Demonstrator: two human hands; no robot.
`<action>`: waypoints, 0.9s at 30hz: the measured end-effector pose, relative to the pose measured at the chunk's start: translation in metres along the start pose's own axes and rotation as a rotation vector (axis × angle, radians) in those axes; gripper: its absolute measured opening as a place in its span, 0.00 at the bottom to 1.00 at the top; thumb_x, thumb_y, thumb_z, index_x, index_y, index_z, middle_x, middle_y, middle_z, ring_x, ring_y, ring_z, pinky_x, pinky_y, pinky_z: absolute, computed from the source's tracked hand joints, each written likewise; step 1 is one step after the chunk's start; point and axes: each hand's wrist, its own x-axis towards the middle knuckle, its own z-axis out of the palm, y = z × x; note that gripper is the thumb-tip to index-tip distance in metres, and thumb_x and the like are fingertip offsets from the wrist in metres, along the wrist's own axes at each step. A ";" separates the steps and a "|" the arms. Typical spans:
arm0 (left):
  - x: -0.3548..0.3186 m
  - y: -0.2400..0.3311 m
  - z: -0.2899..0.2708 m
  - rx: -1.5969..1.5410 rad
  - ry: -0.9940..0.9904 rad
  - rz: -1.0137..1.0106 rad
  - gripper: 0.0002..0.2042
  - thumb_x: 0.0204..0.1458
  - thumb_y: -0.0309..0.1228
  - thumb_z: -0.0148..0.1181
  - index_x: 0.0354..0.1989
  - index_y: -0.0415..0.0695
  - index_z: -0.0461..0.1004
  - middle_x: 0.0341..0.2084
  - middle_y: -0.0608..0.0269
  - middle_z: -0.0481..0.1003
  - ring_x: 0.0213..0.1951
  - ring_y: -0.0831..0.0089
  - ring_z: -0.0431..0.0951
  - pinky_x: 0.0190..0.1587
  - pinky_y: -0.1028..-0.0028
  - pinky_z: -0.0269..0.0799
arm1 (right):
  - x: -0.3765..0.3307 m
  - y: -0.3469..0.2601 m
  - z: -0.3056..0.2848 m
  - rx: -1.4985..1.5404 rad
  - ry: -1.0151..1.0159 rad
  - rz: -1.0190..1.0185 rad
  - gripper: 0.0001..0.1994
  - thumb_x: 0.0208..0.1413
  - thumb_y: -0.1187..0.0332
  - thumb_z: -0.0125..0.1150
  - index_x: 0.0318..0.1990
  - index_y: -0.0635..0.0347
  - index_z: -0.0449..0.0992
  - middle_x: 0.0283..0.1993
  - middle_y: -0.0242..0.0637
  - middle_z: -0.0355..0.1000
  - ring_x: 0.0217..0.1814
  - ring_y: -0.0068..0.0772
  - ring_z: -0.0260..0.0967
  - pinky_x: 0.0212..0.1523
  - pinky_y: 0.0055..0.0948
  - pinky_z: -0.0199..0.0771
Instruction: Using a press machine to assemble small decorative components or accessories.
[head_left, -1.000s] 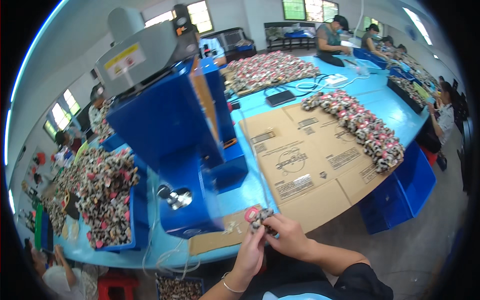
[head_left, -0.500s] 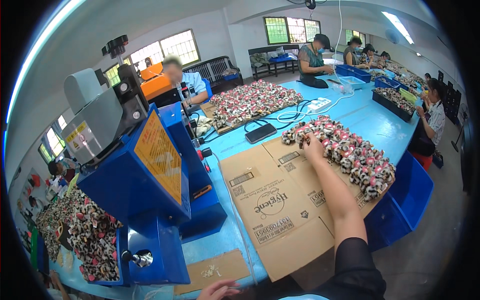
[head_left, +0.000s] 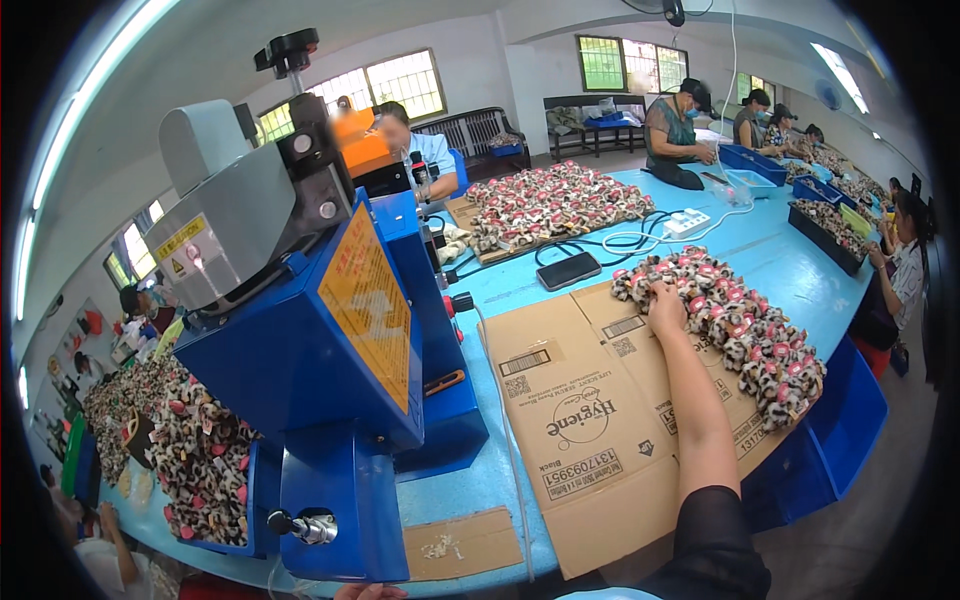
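Left hand (head_left: 370, 592) is sitting low by the blue machine (head_left: 320, 370); right hand (head_left: 667, 310) is touching the plush row (head_left: 745, 325).
Nearest, I'm getting only a sliver of the left hand at the bottom edge, so I can't tell what its fingers are doing; the small cardboard strip (head_left: 488, 540) is lying just beside the machine, carrying pale scraps (head_left: 441, 547). Further out, the big cardboard sheet (head_left: 610, 480) is lying on the blue table (head_left: 780, 270), with the spotted, pink-tagged row running along its far right side. The right fingers are curling at the row's left end; I can't tell if they're grasping a piece. Beyond, a phone (head_left: 568, 271) is lying near a white power strip (head_left: 688, 222), and the larger plush batch (head_left: 560, 205) is spreading behind them.
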 end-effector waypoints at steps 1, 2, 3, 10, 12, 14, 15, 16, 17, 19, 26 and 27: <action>-0.003 0.005 0.005 0.005 0.087 -0.004 0.17 0.64 0.34 0.54 0.58 0.41 0.69 0.49 0.55 0.76 0.48 0.66 0.78 0.52 0.65 0.75 | -0.002 -0.001 0.003 -0.021 -0.001 -0.010 0.11 0.57 0.68 0.57 0.47 0.44 0.74 0.52 0.37 0.68 0.49 0.50 0.73 0.46 0.49 0.73; -0.005 0.008 0.005 -0.003 0.098 -0.005 0.17 0.64 0.34 0.54 0.58 0.41 0.69 0.49 0.55 0.76 0.48 0.66 0.78 0.52 0.65 0.75 | -0.004 -0.003 0.007 -0.033 0.015 -0.057 0.10 0.59 0.68 0.55 0.47 0.43 0.74 0.50 0.40 0.68 0.47 0.52 0.74 0.44 0.48 0.75; -0.007 0.009 0.005 0.004 0.099 0.056 0.16 0.64 0.33 0.54 0.56 0.41 0.71 0.47 0.56 0.77 0.46 0.68 0.78 0.50 0.67 0.75 | -0.005 -0.007 0.012 -0.025 0.005 -0.071 0.10 0.59 0.68 0.55 0.47 0.43 0.74 0.50 0.40 0.68 0.47 0.52 0.74 0.44 0.48 0.75; -0.023 0.047 -0.023 0.126 0.318 0.330 0.15 0.57 0.31 0.60 0.49 0.36 0.77 0.34 0.65 0.79 0.34 0.78 0.76 0.38 0.78 0.71 | 0.025 0.054 0.048 -0.078 0.045 -0.078 0.15 0.58 0.66 0.53 0.51 0.48 0.79 0.66 0.53 0.60 0.65 0.57 0.61 0.63 0.51 0.61; -0.033 0.074 -0.049 0.227 0.497 0.492 0.11 0.57 0.29 0.60 0.45 0.37 0.78 0.33 0.67 0.78 0.32 0.80 0.75 0.36 0.78 0.71 | 0.015 0.054 0.032 0.099 -0.003 -0.228 0.16 0.59 0.67 0.53 0.53 0.58 0.77 0.57 0.48 0.68 0.56 0.47 0.68 0.58 0.41 0.67; -0.022 0.089 -0.089 0.292 0.746 0.715 0.12 0.56 0.30 0.62 0.45 0.37 0.77 0.32 0.66 0.78 0.30 0.79 0.74 0.35 0.77 0.70 | 0.020 0.067 0.012 0.620 -0.122 -0.164 0.15 0.60 0.71 0.54 0.53 0.67 0.74 0.46 0.43 0.75 0.47 0.40 0.73 0.53 0.34 0.72; -0.021 0.099 -0.109 0.514 0.978 0.767 0.12 0.53 0.31 0.64 0.43 0.39 0.79 0.32 0.66 0.79 0.29 0.79 0.74 0.35 0.77 0.70 | 0.017 0.087 0.007 0.293 -0.021 -0.327 0.15 0.60 0.74 0.50 0.54 0.66 0.73 0.53 0.47 0.70 0.52 0.42 0.70 0.53 0.32 0.71; -0.019 0.104 -0.133 0.666 1.084 0.754 0.13 0.50 0.31 0.66 0.42 0.40 0.79 0.31 0.65 0.79 0.28 0.77 0.74 0.35 0.77 0.71 | 0.015 0.103 0.004 -0.032 0.130 -0.462 0.16 0.61 0.76 0.47 0.55 0.65 0.72 0.60 0.51 0.66 0.56 0.45 0.68 0.54 0.31 0.70; -0.015 0.108 -0.155 0.822 1.179 0.729 0.13 0.47 0.32 0.67 0.41 0.40 0.80 0.31 0.65 0.79 0.27 0.75 0.75 0.36 0.76 0.72 | 0.005 0.097 0.004 -0.170 0.300 -0.510 0.16 0.60 0.78 0.48 0.54 0.65 0.73 0.61 0.51 0.65 0.55 0.45 0.68 0.53 0.31 0.69; 0.002 0.113 -0.184 0.994 1.150 0.631 0.13 0.42 0.31 0.69 0.38 0.43 0.81 0.31 0.58 0.80 0.36 0.63 0.80 0.39 0.69 0.74 | -0.015 0.054 -0.012 0.011 0.119 -0.471 0.15 0.60 0.78 0.49 0.53 0.64 0.72 0.61 0.50 0.65 0.59 0.44 0.65 0.53 0.31 0.68; 0.087 0.122 -0.223 1.629 1.008 0.331 0.18 0.42 0.37 0.67 0.44 0.50 0.79 0.37 0.57 0.79 0.47 0.60 0.77 0.48 0.57 0.67 | -0.192 -0.071 -0.119 0.304 -0.046 -0.693 0.09 0.58 0.79 0.52 0.46 0.66 0.73 0.58 0.48 0.66 0.46 0.36 0.70 0.38 0.27 0.70; 0.092 0.121 -0.227 1.573 1.020 0.294 0.19 0.42 0.37 0.67 0.46 0.51 0.78 0.37 0.57 0.80 0.47 0.59 0.77 0.49 0.56 0.66 | -0.217 -0.089 -0.138 0.295 -0.040 -0.689 0.09 0.58 0.79 0.52 0.46 0.66 0.73 0.58 0.48 0.66 0.46 0.36 0.70 0.38 0.27 0.70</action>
